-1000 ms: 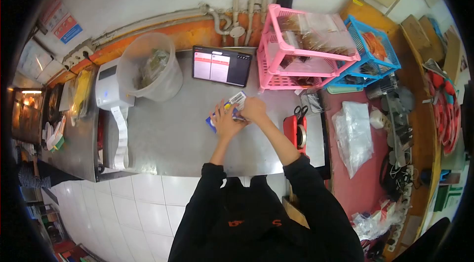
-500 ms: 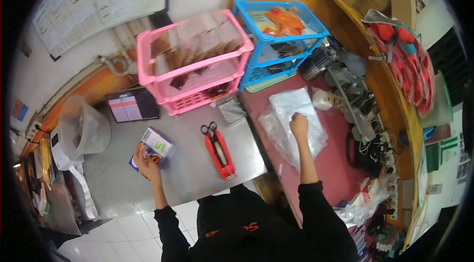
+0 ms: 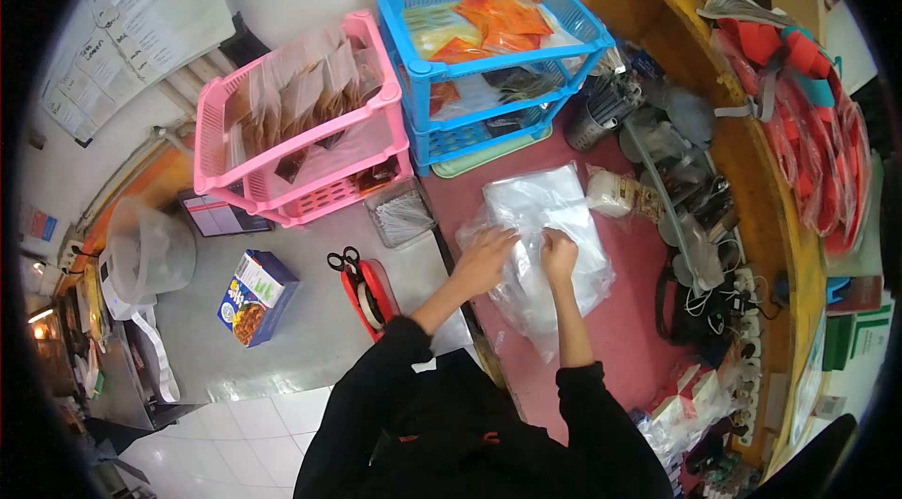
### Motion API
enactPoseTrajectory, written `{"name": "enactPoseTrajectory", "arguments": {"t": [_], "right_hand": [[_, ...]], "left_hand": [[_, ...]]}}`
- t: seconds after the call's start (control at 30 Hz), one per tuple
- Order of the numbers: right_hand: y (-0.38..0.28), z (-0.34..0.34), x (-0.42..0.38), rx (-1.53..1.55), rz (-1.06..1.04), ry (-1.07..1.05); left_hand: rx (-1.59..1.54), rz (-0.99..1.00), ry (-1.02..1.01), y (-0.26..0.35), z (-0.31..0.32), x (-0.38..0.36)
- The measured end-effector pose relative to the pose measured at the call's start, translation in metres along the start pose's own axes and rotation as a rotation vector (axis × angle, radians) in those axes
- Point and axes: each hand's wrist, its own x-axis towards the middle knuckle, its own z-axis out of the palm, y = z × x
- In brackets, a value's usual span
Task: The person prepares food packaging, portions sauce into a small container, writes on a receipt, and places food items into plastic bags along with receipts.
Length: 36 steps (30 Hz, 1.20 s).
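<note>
A stack of clear plastic bags point(image 3: 584, 245) lies on the red surface. My left hand point(image 3: 485, 259) rests on the left part of the stack, its fingers reaching over the crumpled plastic. Close beside it, my right hand point(image 3: 559, 253) is closed, pinching plastic at the middle of the stack. On the metal table stands a blue box point(image 3: 257, 300) with a food picture, with no hand on it. A red tape dispenser point(image 3: 370, 297) with black-handled scissors point(image 3: 344, 259) lies left of my left forearm.
A pink basket point(image 3: 305, 137) and a blue basket point(image 3: 503, 62) of packets stand at the back. Left are a clear tub point(image 3: 150, 250) and a tablet point(image 3: 224, 215). A small tray point(image 3: 402, 213) sits before the pink basket. Cables and cups line the right side.
My left hand has let go of the blue box and moved right onto the plastic bags. The box remains on the metal table. The view has shifted to the right.
</note>
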Motion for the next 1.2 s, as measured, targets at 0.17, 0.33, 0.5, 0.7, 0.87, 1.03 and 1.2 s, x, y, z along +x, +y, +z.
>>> {"name": "enactPoseTrajectory", "arguments": {"t": [0.17, 0.33, 0.5, 0.7, 0.87, 1.03, 1.2], "right_hand": [[-0.039, -0.078, 0.03, 0.115, 0.015, 0.258], [-0.06, -0.107, 0.061, 0.299, 0.181, -0.105], [-0.015, -0.026, 0.018, -0.4, 0.06, -0.369], [-0.04, -0.062, 0.025, -0.116, -0.112, -0.125], [-0.078, -0.148, 0.051, 0.488, 0.018, 0.154], [-0.092, -0.192, 0.044, 1.2, 0.325, 0.333], [-0.109, -0.229, 0.022, 1.542, 0.087, 0.635]], "left_hand": [[0.211, -0.049, -0.249, -0.004, 0.031, 0.032], [0.284, -0.05, -0.217, -0.014, 0.05, 0.024], [0.203, -0.108, -0.238, -0.018, 0.051, 0.014], [0.251, -0.134, -0.251, -0.007, 0.047, 0.015], [0.329, -0.194, -0.318, 0.018, 0.024, 0.026], [0.416, -0.277, -0.516, 0.0, 0.044, 0.035], [0.392, -0.262, -0.384, -0.004, 0.058, 0.028]]}}
